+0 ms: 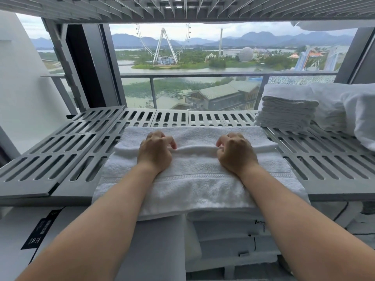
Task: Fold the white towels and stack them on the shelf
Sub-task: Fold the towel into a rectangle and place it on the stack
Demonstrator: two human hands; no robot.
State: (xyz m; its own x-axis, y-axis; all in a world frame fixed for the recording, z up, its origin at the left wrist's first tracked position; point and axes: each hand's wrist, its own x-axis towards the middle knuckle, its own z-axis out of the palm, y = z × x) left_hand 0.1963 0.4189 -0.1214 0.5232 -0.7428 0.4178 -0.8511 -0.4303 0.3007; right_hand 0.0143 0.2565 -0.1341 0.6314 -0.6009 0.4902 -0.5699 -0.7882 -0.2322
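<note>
Slatted shelf covered by white towel, middle fold pinched by left hand, likewise by right hand

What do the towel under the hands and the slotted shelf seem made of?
The towel looks like white cotton terry: fuzzy looped pile, with a flat woven band across it. The shelf looks like matt grey moulded plastic, perhaps painted metal: rounded slots, soft edges; the picture cannot settle which.
</note>
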